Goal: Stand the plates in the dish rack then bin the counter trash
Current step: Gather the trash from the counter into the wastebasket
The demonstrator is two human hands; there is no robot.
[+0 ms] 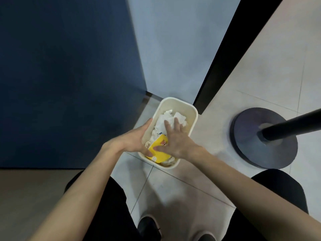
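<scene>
Two bare hands are meeting over a cream bin (196,113) that is standing on the floor, just in front of the person's shoes (147,225). The left hand (133,141) is lying along the bin's left rim with straight, relaxed fingers, its thumb tip touching the near corner of a yellow packet (159,148). The right hand (175,141) is spreading flat, fingers apart, over the packet and the crumpled white tissues (163,122); neither hand is gripping anything. The packet is sitting inside the bin, on top of the tissues, between the two thumbs.

Pale floor tiles (173,188) are running under the bin. A dark blue panel (69,75) is filling the left, meeting a pale grey wall (173,49) behind the bin. A black strip (225,58) is slanting beside that wall. A round dark stand base (250,136) with a black pole (291,126) is standing near the bin's right.
</scene>
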